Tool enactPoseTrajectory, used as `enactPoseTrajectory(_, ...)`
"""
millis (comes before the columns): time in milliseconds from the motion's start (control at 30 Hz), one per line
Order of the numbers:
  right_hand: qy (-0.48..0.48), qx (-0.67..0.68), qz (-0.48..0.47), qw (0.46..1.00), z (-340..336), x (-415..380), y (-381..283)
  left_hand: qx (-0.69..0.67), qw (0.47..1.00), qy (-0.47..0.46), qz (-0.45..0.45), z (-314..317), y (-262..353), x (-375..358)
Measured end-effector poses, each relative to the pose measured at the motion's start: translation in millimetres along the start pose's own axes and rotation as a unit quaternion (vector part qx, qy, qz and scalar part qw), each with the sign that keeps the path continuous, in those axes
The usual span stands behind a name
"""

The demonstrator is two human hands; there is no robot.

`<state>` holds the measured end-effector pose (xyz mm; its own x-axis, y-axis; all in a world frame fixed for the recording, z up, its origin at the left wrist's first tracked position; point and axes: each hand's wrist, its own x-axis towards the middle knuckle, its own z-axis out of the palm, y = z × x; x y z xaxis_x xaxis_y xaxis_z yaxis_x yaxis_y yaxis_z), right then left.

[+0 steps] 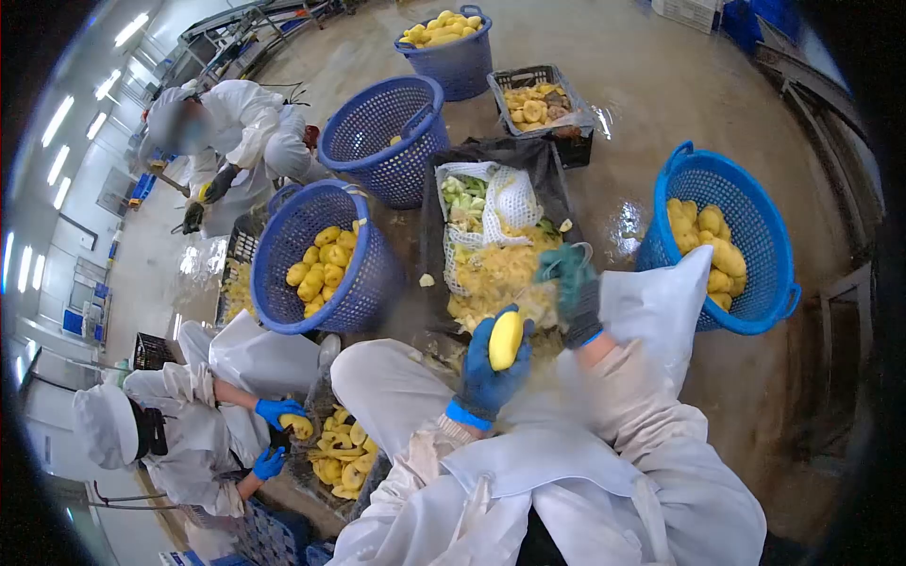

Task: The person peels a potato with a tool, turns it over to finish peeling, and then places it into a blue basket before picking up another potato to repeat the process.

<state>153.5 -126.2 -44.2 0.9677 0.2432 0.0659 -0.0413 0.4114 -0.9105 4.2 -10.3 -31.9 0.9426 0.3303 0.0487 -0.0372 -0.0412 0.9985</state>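
My left hand [489,370], in a blue glove, holds a smooth yellow potato [506,341] that looks peeled, its long side upright in the palm. Just right of it, my right hand [581,307] wears a dark glove and is blurred by motion. Around its fingers is a smeared teal shape [563,263], with a thin curved piece at its tip; what the fingers grip cannot be made out. Both hands are above the near end of a black-lined bin [547,170] holding pale yellow peelings [495,278], green scraps and white foam netting [510,203].
A bright blue basket [760,226] of potatoes stands at right. Purple-blue baskets [373,274] [382,141] [462,68] and a black crate [557,106] stand ahead. At left, a co-worker [179,415] holds a yellow piece over a crate [344,453]; another person [236,141] bends farther off. The floor looks wet.
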Motion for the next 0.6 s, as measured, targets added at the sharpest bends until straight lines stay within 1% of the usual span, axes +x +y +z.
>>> enactPoseTrajectory(33, -0.016, 0.0, -0.013, 1.0, 3.6, 0.6, -3.7, 0.042, 0.999, 0.017, 0.021, -3.1, -1.8, 2.5)
enactPoseTrajectory(67, -0.03, -0.004, -0.023, 0.999, 5.6, -3.5, -7.0, 0.138, 0.982, 0.044, 0.125, -1.9, 12.3, 3.1)
enactPoseTrajectory(100, -0.042, -0.011, -0.029, 0.999, 5.4, -14.3, -7.5, 0.229, 0.946, 0.069, 0.221, 1.8, 24.1, -1.8)
enactPoseTrajectory(167, -0.099, -0.056, -0.052, 0.992, 12.9, -22.4, 8.1, 0.151, 0.968, 0.056, 0.192, 7.3, 24.6, -3.7)
enactPoseTrajectory(200, -0.127, -0.078, -0.065, 0.987, 16.6, -26.5, 15.7, 0.115, 0.977, 0.037, 0.175, 5.0, 10.3, -4.8)
enactPoseTrajectory(233, -0.081, -0.027, -0.009, 0.996, 10.4, -17.5, 17.1, 0.081, 0.984, 0.019, 0.156, 1.8, -6.4, -7.2)
enactPoseTrajectory(267, -0.03, 0.029, 0.042, 0.998, 4.2, -8.7, 18.5, 0.034, 0.994, 0.015, 0.101, 1.2, -16.7, -6.5)
enactPoseTrajectory(300, 0.014, 0.045, 0.057, 0.997, 2.6, -3.0, -6.7, -0.015, 0.999, 0.015, 0.045, 2.1, -16.9, -4.2)
enactPoseTrajectory(333, 0.058, 0.06, 0.071, 0.994, 3.0, 1.2, -21.2, -0.008, 0.997, -0.004, 0.078, -0.4, -16.1, -2.6)
enactPoseTrajectory(367, -0.001, -0.006, 0.007, 1.0, 6.2, -3.2, -18.2, -0.003, 0.994, -0.024, 0.107, 1.0, -4.5, -3.5)
enactPoseTrajectory(400, -0.058, -0.074, -0.055, 0.994, 12.3, -16.2, -11.5, -0.183, 0.983, -0.001, 0.018, 6.1, 13.3, -6.8)
enactPoseTrajectory(433, -0.07, -0.065, -0.055, 0.994, 18.1, -22.4, -11.9, -0.355, 0.932, 0.022, -0.07, 12.4, 35.5, -7.2)
enactPoseTrajectory(467, -0.081, -0.056, -0.055, 0.994, 23.9, -28.5, -12.6, -0.468, 0.874, 0.004, -0.129, 10.3, 36.3, -6.7)
enactPoseTrajectory(500, -0.093, -0.047, -0.054, 0.993, 29.7, -34.5, -13.4, -0.57, 0.798, 0.001, -0.193, 8.2, 37.2, -6.1)
enactPoseTrajectory(533, -0.057, -0.058, -0.046, 0.996, 13.6, -16.2, 0.3, -0.625, 0.746, -0.039, -0.227, -0.4, 20.2, -3.0)
enactPoseTrajectory(600, 0.031, 0.045, 0.021, 0.998, 4.1, 1.7, -9.0, -0.67, 0.695, -0.067, -0.254, -9.0, 15.9, 1.4)
